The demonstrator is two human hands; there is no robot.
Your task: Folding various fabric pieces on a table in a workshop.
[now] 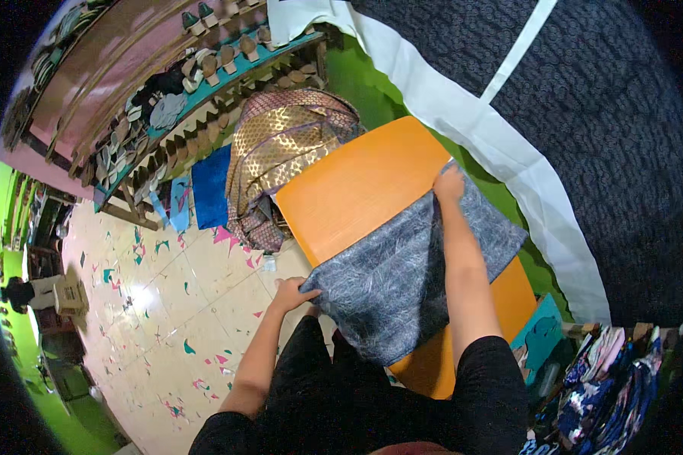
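Evidently the large orange surface (364,193) serves as the bed for this step, and the mottled grey sheet (387,296) lies across its middle, leaving orange bare at both ends; the step looks like spreading and squaring that sheet, so doing it well likely means drawing both ends apart evenly, lowering the sheet without dragging, and smoothing outward from the middle; the dark crease below the right arm should be eased out first, and the near corner, which droops toward the person's legs, calls for lifting back into line; as for holding, the right grip (449,184) is clamped on the sheet's far edge, close to its upper corner, with most of the material on the near side; smallest of all, the left grip (291,294) pinches just the left corner, thumb on top, the sheet stretching away to its right.
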